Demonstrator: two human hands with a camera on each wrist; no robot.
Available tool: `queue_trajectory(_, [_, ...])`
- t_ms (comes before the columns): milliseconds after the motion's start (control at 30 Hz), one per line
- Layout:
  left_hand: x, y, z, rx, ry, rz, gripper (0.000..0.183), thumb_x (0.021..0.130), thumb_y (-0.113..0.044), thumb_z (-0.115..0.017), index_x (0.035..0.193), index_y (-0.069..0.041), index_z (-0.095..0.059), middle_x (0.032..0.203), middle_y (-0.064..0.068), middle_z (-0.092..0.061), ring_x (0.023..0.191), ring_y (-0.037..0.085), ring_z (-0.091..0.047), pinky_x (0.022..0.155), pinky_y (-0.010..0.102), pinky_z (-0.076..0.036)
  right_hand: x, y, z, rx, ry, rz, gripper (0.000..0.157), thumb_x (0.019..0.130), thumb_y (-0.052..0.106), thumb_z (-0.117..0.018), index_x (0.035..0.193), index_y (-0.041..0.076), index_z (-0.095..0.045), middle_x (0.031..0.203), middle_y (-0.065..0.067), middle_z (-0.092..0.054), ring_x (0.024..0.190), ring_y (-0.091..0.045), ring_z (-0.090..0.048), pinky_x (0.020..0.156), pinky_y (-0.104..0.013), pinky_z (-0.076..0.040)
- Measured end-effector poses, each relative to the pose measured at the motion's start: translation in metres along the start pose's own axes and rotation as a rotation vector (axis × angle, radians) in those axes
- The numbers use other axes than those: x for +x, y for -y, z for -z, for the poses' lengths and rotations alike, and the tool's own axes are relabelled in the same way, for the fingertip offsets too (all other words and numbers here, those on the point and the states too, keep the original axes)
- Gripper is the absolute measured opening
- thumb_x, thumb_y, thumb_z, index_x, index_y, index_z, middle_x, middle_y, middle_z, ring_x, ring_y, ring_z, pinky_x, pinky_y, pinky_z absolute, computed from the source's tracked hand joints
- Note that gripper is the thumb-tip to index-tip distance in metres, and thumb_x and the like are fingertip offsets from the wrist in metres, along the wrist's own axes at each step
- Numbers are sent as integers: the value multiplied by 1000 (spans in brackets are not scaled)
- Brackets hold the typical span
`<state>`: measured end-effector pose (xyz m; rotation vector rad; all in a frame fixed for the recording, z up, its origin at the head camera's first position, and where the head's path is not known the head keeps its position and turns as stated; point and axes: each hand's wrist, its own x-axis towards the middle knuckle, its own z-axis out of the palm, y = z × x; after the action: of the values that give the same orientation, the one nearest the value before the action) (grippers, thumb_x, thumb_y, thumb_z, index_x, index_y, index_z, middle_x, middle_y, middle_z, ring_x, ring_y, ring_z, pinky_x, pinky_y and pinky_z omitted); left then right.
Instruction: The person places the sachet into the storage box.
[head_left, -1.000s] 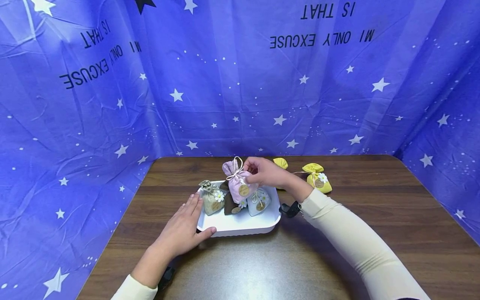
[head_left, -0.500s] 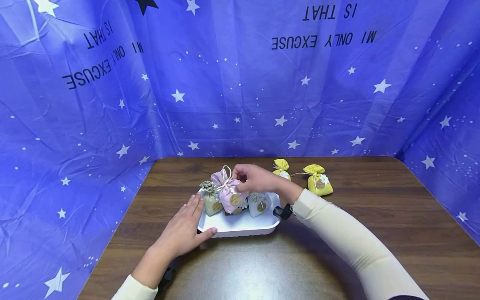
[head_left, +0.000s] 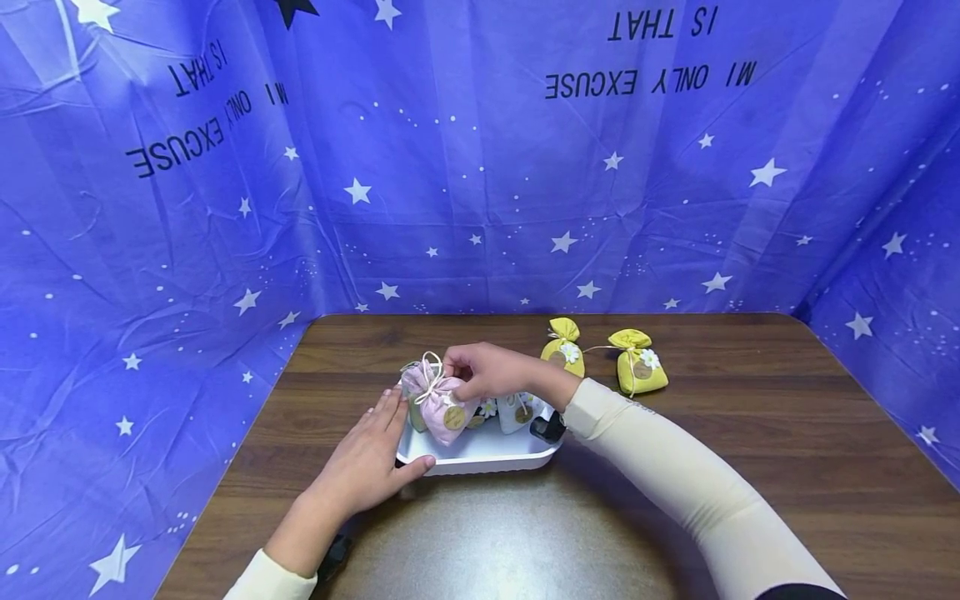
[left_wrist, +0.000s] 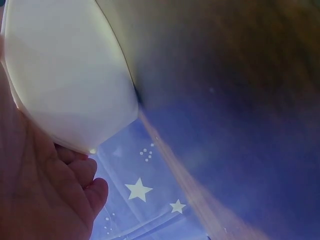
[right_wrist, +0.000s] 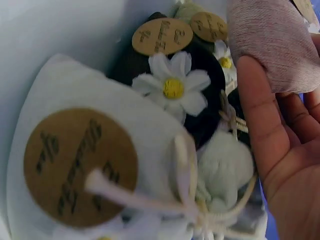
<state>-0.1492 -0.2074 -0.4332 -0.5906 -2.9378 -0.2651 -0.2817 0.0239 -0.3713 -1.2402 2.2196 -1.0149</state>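
Note:
My right hand (head_left: 491,371) pinches a small pink drawstring pouch (head_left: 446,417) with a round kraft label, held over the left part of a white tray (head_left: 480,461). In the right wrist view the pouch's fabric (right_wrist: 272,42) sits between thumb and fingers. Inside the tray are a white pouch (right_wrist: 65,90), a dark brown pouch (right_wrist: 212,82) with a daisy, and an olive-green pouch (head_left: 416,417), mostly hidden behind the pink one. My left hand (head_left: 363,454) rests against the tray's left side, fingers extended along it and thumb at the front corner.
Two yellow pouches, a nearer-left one (head_left: 562,354) and a right one (head_left: 641,375), lie on the wooden table (head_left: 750,417) beyond the right arm. A blue star-print curtain (head_left: 480,167) surrounds the table's back and sides.
My right hand has carried the pink pouch left and lower, from above the tray's middle to in front of the green pouch. The left hand has stayed in place.

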Motion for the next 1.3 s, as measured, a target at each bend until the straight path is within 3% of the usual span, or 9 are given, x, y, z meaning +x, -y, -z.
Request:
queue_trajectory(200, [0,0,-1,2,-6,-3,98,92,-69,-50,146,11,-38,156,28,-27,146,39,-22,115,53,-28,7,2,-8,-57,14,37,20,77,-2,-67,90,9,-55,76,5,-54,67,-5,-49,55,-19,-43])
queue_trajectory(533, [1,1,-1,-22,-45,-24,96,91,-68,-53,147,9,-39,152,29,-35,144,42,-27,114,56,-30,14,4,-18,-119,45,39,21,78,-2,-69,87,11,-55,76,6,-54,68,-6,-50,58,-20,-44])
queue_trajectory(1033, [1,1,-1,-13,-63,-43,96,92,-65,-55,147,10,-36,152,30,-35,143,44,-27,113,56,-30,17,2,-27,-102,85,7,21,82,2,-73,86,11,-54,74,7,-52,67,-5,-49,59,-20,-43])
queue_trajectory(1300, [2,1,-1,-12,-48,-26,95,92,-63,-56,148,10,-36,157,27,-27,145,41,-25,114,54,-29,17,-1,-25,-80,106,8,18,84,4,-75,89,5,-58,79,5,-61,73,-4,-56,66,-19,-50])
